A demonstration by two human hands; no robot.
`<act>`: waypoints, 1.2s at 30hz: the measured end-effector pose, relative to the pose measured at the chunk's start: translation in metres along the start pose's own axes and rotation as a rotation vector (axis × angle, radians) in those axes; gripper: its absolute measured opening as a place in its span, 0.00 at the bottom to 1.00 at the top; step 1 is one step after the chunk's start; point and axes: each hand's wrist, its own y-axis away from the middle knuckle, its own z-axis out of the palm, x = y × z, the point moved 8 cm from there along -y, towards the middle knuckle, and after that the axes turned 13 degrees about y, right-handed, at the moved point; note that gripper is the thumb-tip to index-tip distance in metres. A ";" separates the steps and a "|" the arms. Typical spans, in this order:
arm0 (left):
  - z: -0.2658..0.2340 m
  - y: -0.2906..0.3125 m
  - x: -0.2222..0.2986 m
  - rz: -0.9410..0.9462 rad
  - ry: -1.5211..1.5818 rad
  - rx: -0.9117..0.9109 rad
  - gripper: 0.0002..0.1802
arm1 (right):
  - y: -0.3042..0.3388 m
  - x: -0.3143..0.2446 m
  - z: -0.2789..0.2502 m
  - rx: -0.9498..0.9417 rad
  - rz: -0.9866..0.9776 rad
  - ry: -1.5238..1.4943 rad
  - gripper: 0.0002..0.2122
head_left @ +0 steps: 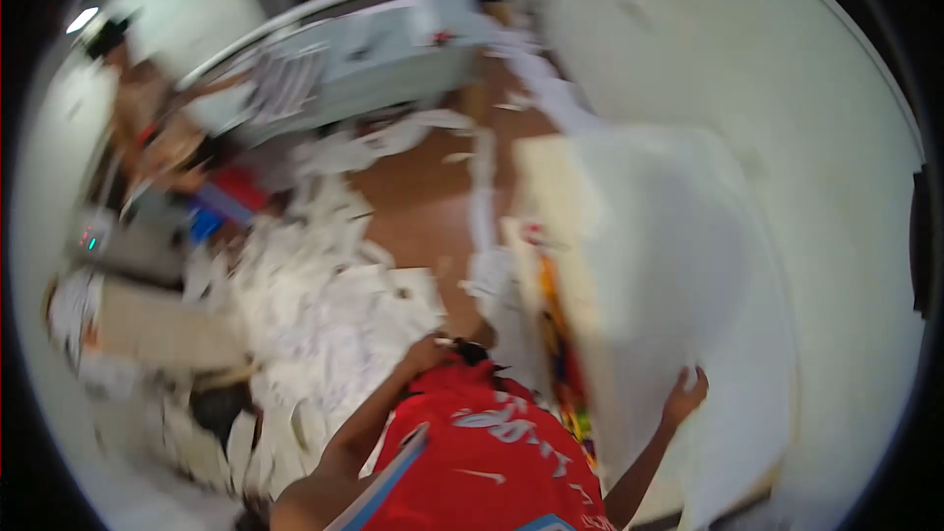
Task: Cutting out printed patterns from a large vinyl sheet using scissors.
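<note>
My left hand is at my waist, against the hem of the red sleeveless jersey. A small dark thing shows just beside it; blur hides what it is and how the fingers lie. My right hand is over the white sheet that covers the table on my right. Its thumb and fingers stand apart, with white showing between them and nothing else visible there. Bright red and yellow material shows along the table's near-left side.
White sheets and scraps lie heaped on the brown floor to my left. Beyond stands a long pale table with strips on it. Another person works at its left end. A pale wall rises at right.
</note>
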 end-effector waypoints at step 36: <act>-0.523 -0.187 -0.073 -0.082 0.186 0.509 0.28 | 0.227 -0.945 0.390 -1.333 -1.203 -0.370 0.30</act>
